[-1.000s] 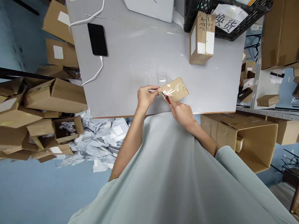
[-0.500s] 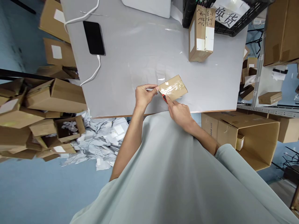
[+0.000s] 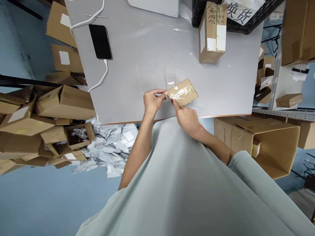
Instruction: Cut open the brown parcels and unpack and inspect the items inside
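Small box: the small box, brown card under shiny clear tape, lies flat on the grey tabletop, near its front edge and straight ahead of the person.
Long axis: mostly left to right, with the right end swung a little further from the person.
Left hand: the left hand is at the box's left end, thumb and fingertips narrowed to a pinch on that short end.
Right hand: the right hand is closed round a red cutter, forefinger laid along it. The tip meets the box's near left corner.
Nearer hand: both touch the same end. The right hand comes in from the near side and the left from the side, so the far right end is free.
Around: a phone on a white cable lies well to the left. An upright box stands at the far right against a black crate.
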Demonstrator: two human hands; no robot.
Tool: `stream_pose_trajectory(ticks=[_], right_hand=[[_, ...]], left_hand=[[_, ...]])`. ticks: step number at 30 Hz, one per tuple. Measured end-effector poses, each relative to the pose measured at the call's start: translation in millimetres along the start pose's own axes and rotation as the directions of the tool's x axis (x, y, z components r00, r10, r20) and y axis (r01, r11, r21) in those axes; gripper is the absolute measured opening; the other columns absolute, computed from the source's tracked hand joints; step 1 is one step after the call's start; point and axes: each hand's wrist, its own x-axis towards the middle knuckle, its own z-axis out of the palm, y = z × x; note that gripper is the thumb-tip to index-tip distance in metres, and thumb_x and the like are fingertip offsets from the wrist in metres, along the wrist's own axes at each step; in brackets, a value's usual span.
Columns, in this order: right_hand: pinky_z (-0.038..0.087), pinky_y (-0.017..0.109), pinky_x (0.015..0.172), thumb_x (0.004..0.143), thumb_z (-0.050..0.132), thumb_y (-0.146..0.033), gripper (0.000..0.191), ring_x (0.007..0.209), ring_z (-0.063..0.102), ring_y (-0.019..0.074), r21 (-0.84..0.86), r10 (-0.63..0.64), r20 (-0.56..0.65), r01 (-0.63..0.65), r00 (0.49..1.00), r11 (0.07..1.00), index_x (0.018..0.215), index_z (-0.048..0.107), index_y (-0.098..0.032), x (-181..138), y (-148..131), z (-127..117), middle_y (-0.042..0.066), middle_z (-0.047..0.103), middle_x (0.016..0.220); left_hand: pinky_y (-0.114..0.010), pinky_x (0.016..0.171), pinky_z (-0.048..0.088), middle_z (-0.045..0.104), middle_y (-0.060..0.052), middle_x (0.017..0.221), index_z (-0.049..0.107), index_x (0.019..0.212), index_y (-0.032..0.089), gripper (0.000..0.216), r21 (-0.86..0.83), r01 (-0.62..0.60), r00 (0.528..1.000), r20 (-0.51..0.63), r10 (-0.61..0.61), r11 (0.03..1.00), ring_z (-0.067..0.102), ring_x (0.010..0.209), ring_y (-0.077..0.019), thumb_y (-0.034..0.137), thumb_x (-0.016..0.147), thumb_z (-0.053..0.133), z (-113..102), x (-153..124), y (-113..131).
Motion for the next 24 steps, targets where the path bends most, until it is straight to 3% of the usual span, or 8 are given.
stream_pose_trajectory(ticks=[8, 12, 19, 24], right_hand=[[0.063, 0.035, 0.09, 0.112, 0.036, -0.009, 0.071, 0.105, 0.082, 0.0275, -0.041, 0.05, 0.032, -0.048, 0.998, 0.998, 0.182, 0.026, -0.019, -26.7, 5.7, 3.6, 0.022, 0.081, 0.123], [0.063, 0.033, 0.087, 0.113, 0.036, -0.012, 0.072, 0.101, 0.082, 0.027, -0.087, 0.052, 0.05, -0.047, 0.997, 0.995, 0.183, 0.022, -0.02, -47.0, 17.0, 14.5, 0.021, 0.081, 0.121], [0.062, 0.038, 0.091, 0.115, 0.034, -0.016, 0.068, 0.104, 0.081, 0.0287, -0.075, 0.055, 0.048, -0.052, 0.997, 0.996, 0.183, 0.025, -0.022, -46.2, 16.2, 17.7, 0.02, 0.08, 0.125], [0.059, 0.035, 0.093, 0.118, 0.034, -0.022, 0.063, 0.104, 0.081, 0.0271, -0.069, 0.051, 0.048, -0.048, 0.998, 0.996, 0.181, 0.031, -0.023, -46.0, 16.5, 6.9, 0.018, 0.082, 0.123]], left_hand=[[-0.031, 0.078, 0.062, 0.088, -0.006, 0.102, 0.09, 0.103, 0.021, 0.02, 0.054, -0.003, 0.997, -0.074, 0.007, 0.999, 0.082, 0.081, -0.0221, 0.032, 0.088, 0.082, 10.6, -10.1, -3.2], [-0.033, 0.081, 0.063, 0.088, -0.006, 0.104, 0.09, 0.102, 0.022, 0.02, 0.066, -0.007, 0.995, -0.099, 0.014, 0.998, 0.082, 0.081, -0.0227, 0.033, 0.088, 0.081, 13.6, -13.9, -2.5], [-0.031, 0.08, 0.065, 0.086, -0.008, 0.117, 0.088, 0.108, 0.02, 0.023, 0.021, -0.028, 0.999, -0.027, 0.028, 0.999, 0.083, 0.082, -0.0204, 0.036, 0.093, 0.078, 6.0, -11.3, -3.2], [-0.03, 0.076, 0.066, 0.087, -0.008, 0.112, 0.088, 0.109, 0.019, 0.025, 0.016, -0.021, 1.0, 0.006, 0.02, 1.0, 0.084, 0.081, -0.0209, 0.036, 0.092, 0.079, 0.6, -7.5, -4.8]])
